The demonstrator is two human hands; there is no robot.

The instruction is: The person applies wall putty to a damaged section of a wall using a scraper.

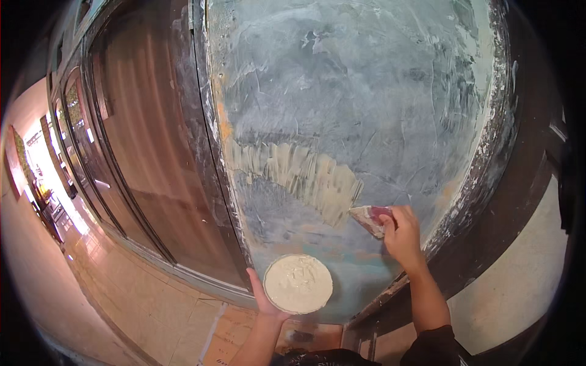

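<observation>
My left hand (264, 297) supports a round tub (330, 297) from its left side and from below, thumb pointing up. Cream-coloured putty (298, 282) fills it almost to the rim, with a rough, ridged surface. Closed around a putty knife (370, 221) is my right hand (403, 235). The knife has a maroon handle and a blade smeared with putty; its tip reaches the lower right end of a fresh putty patch (305, 174). That patch runs in streaks across the blue-grey wall (342, 91), from the left edge toward the knife.
Left of the wall stands a dark-framed glass panel (152, 122) with reddish-brown curtains behind it. A dark, paint-flecked frame (482, 195) borders the right side. Beneath my arms, a brown cardboard sheet (235, 332) lies on the tiled floor (152, 305). A bright opening (52, 165) shows far left.
</observation>
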